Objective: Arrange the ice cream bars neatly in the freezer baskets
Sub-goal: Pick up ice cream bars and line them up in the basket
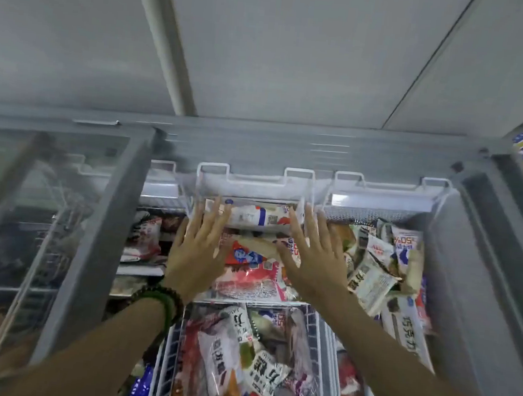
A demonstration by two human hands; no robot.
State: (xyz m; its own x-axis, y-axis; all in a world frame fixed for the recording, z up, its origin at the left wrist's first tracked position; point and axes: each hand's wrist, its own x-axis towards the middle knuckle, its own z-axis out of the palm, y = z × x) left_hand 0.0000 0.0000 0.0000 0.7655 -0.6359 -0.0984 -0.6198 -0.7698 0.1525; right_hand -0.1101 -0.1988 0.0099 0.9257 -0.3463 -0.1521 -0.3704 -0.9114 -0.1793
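In the open freezer (459, 249), the far middle basket (255, 178) holds the ice cream bars (252, 216), stacked between the left hand (195, 255) and right hand (315, 260) — fingers (220, 214) straight, released, grasping nothing. Uneven squeezing could buckle the slick stack — wrappers sliding over the rim.

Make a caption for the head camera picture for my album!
Left hand and right hand rest flat on wrapped ice cream bars in the freezer's far basket.

Both arms stretched forward, left grip (196, 252) and right grip (315, 260) flat, fingers straight and spread
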